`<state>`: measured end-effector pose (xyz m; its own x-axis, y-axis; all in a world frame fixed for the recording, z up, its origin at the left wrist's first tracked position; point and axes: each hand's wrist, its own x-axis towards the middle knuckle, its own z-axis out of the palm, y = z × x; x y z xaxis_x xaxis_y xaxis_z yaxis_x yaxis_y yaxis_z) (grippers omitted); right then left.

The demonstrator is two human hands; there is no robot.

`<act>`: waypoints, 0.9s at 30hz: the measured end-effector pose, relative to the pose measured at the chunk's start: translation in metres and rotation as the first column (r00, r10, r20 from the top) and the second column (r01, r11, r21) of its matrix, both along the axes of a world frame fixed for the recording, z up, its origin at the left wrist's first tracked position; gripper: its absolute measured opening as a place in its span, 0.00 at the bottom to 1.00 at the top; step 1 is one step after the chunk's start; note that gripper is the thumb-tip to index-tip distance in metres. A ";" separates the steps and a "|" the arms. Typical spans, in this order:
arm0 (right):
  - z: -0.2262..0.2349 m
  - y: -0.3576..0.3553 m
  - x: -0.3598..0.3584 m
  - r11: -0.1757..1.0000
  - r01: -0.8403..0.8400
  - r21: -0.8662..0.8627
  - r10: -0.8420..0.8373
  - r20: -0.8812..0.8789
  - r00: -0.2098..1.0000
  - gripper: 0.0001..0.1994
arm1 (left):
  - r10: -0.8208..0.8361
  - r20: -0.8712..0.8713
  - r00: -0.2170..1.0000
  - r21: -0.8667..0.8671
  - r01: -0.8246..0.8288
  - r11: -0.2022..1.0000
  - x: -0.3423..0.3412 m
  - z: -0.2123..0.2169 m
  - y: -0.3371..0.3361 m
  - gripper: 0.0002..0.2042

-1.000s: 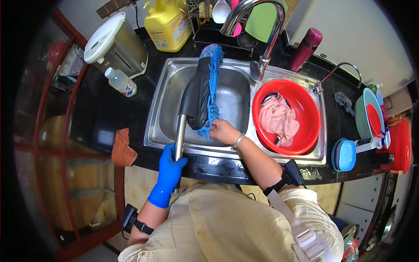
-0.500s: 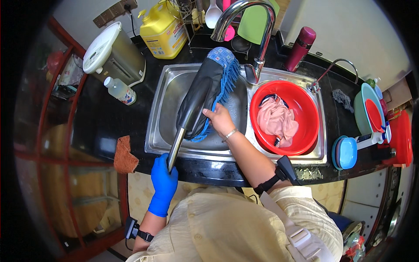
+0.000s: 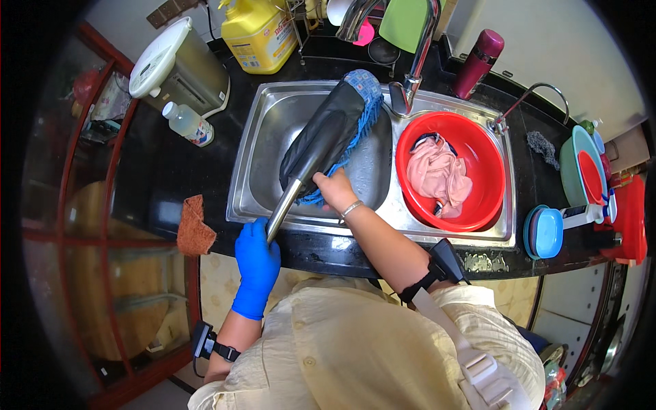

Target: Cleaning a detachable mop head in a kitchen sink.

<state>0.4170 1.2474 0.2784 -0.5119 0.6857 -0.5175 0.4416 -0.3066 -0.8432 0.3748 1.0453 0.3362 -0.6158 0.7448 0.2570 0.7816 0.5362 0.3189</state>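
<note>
While the gloved left hand (image 3: 256, 256) grips the metal handle (image 3: 282, 208), the bare right hand (image 3: 335, 190) clamps the blue fringe of one mop head (image 3: 331, 133) lying in the steel sink (image 3: 239, 174): mid-wash, prob. Next calls for steady handle hold. Head cam count: 1 red basin (image 3: 478, 147) w/ 1 pink cloth (image 3: 437, 174).

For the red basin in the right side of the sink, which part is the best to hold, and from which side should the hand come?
Probably the near rim of the red basin, coming from the person's side. That edge is bare and closest to the counter front, while the tap stands by the far rim. The pink cloth lies inside, so fingers should hook over the rim only.
</note>
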 end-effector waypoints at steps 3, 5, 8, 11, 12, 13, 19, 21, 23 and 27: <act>0.003 0.008 0.003 0.938 -0.292 -0.188 0.299 0.005 0.954 0.20 | 0.014 0.003 1.000 -0.001 -0.014 1.000 0.001 -0.003 0.003 0.20; -0.003 0.008 0.000 0.937 -0.226 -0.268 0.210 -0.085 0.974 0.17 | 0.034 0.014 0.999 -0.007 -0.034 0.999 0.001 -0.005 0.005 0.20; -0.008 0.005 -0.004 0.935 -0.134 -0.328 0.073 -0.193 0.979 0.12 | 0.033 0.040 0.999 0.004 -0.033 0.999 0.002 -0.008 0.009 0.20; -0.003 -0.001 -0.005 0.949 -0.075 -0.308 0.000 -0.236 0.972 0.09 | 0.064 0.068 0.996 0.018 -0.065 0.998 0.002 -0.009 0.008 0.19; 0.000 -0.003 -0.005 0.950 -0.042 -0.309 -0.039 -0.251 0.967 0.09 | 0.073 0.123 0.990 0.031 -0.077 0.997 0.002 -0.011 0.006 0.20; -0.003 -0.003 -0.005 0.950 -0.048 -0.309 -0.033 -0.253 0.967 0.09 | 0.082 0.178 0.981 0.044 -0.091 0.995 0.002 -0.012 0.005 0.20; -0.023 0.000 0.000 0.985 -0.119 -0.124 0.071 -0.338 0.939 0.11 | 0.075 0.512 0.856 0.124 -0.160 0.979 -0.006 -0.021 -0.005 0.21; -0.021 0.001 0.002 0.991 -0.108 -0.084 0.049 -0.516 0.855 0.11 | 0.058 0.619 0.783 0.130 -0.175 0.976 -0.008 -0.017 -0.005 0.21; -0.017 0.006 0.007 0.984 -0.143 0.108 0.177 -0.461 0.869 0.14 | 0.036 0.716 0.697 0.134 -0.189 0.973 -0.007 -0.012 -0.004 0.21; -0.006 0.009 0.010 0.963 -0.266 0.054 0.250 -0.558 0.792 0.21 | -0.036 0.933 0.358 0.151 -0.301 0.941 -0.003 -0.002 -0.002 0.20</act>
